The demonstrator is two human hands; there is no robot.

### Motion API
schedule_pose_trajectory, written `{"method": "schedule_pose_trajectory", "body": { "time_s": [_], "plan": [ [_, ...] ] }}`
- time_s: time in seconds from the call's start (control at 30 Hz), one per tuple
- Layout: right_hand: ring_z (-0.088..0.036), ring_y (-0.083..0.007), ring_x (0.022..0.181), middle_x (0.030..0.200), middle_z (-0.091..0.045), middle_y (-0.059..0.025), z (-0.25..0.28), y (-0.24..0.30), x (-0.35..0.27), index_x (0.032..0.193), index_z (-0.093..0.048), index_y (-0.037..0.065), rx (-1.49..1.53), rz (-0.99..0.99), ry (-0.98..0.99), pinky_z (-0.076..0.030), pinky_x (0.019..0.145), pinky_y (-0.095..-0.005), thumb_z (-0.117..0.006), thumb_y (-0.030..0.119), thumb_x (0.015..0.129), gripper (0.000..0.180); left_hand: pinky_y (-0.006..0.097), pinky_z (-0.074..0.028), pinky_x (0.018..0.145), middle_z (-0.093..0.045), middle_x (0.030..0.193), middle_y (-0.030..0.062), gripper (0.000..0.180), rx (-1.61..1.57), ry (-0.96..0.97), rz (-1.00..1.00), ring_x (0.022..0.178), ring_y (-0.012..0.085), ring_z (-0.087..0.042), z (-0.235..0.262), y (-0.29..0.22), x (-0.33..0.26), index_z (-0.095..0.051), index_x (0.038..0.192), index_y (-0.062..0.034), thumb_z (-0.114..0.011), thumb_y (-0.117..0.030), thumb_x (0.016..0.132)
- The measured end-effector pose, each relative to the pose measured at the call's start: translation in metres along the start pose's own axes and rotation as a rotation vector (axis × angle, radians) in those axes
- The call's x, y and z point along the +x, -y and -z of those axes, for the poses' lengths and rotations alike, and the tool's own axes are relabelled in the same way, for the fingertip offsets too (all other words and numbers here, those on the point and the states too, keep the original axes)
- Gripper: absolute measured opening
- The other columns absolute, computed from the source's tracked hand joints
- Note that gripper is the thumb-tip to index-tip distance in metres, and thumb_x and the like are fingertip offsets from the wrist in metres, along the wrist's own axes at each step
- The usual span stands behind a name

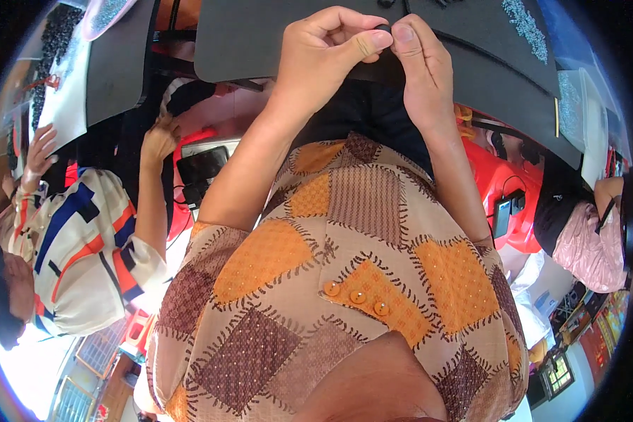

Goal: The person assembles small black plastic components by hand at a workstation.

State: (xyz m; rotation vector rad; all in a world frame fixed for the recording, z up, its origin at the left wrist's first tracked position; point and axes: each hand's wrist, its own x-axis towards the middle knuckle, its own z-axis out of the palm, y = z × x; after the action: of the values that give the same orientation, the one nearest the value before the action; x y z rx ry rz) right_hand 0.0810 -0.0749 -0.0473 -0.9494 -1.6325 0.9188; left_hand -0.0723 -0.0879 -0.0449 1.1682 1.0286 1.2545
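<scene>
Above the near edge of the dark table (243, 42), my two hands meet fingertip to fingertip. Between thumb and bent fingers, my left hand (330, 42) pinches a small black rounded piece (382, 28). My right hand (423, 63) is closed, its thumb and fingertips pressed at the same piece from the right. Fingers cover most of it, so its exact kind cannot be made out.
Small pale blue pieces (526, 29) lie at the table's far right, near a clear bin (577, 105). A dark strip (496, 62) crosses the tabletop. People sit close on both sides; the left one's hand (160, 141) is near my left arm.
</scene>
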Motion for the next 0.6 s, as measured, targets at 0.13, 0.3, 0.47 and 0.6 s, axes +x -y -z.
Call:
{"method": "schedule_pose_trajectory", "body": {
  "time_s": [0.13, 0.3, 0.47, 0.6],
  "plan": [
    [-0.029, -0.0029, 0.064, 0.069, -0.034, 0.007, 0.003, 0.005, -0.002, 0.078, -0.049, 0.008, 0.243, -0.212, 0.071, -0.025, 0.056, -0.021, -0.045, 0.028, 0.103, 0.032, 0.02, -0.048, 0.064, -0.065, 0.088, 0.0049, 0.008, 0.186, -0.033, -0.258, 0.075, 0.0093, -0.06, -0.006, -0.028, -0.005, -0.068, 0.092, 0.0017, -0.071, 0.0, 0.084],
    [-0.028, -0.0022, 0.063, 0.069, -0.034, 0.0077, -0.001, 0.004, 0.0, 0.079, -0.05, 0.008, 0.274, -0.184, 0.009, -0.024, 0.055, -0.0215, -0.046, 0.027, 0.103, 0.031, 0.02, -0.048, 0.066, -0.064, 0.087, 0.0025, 0.013, 0.345, -0.056, -0.443, 0.078, 0.007, -0.059, -0.006, -0.029, -0.005, -0.067, 0.096, 0.0025, -0.071, 0.001, 0.084],
    [-0.029, -0.0025, 0.065, 0.072, -0.037, 0.0075, -0.002, 0.005, 0.001, 0.081, -0.051, 0.006, 0.219, -0.091, -0.054, -0.025, 0.056, -0.021, -0.048, 0.025, 0.102, 0.028, 0.02, -0.049, 0.066, -0.066, 0.088, 0.002, 0.011, 0.055, -0.032, -0.225, 0.077, 0.0069, -0.061, -0.007, -0.017, -0.006, -0.068, 0.096, 0.0016, -0.071, -0.001, 0.085],
    [-0.041, -0.0059, 0.061, 0.073, -0.045, 0.0011, -0.002, 0.013, 0.001, 0.076, -0.047, 0.004, 0.098, 0.008, -0.093, -0.034, 0.054, -0.0228, -0.05, 0.006, 0.089, 0.013, 0.02, -0.051, 0.066, -0.067, 0.086, 0.002, 0.012, -0.059, 0.001, -0.041, 0.075, 0.0056, -0.06, -0.006, -0.014, -0.005, -0.069, 0.098, 0.001, -0.07, -0.004, 0.087]
  ]
}}
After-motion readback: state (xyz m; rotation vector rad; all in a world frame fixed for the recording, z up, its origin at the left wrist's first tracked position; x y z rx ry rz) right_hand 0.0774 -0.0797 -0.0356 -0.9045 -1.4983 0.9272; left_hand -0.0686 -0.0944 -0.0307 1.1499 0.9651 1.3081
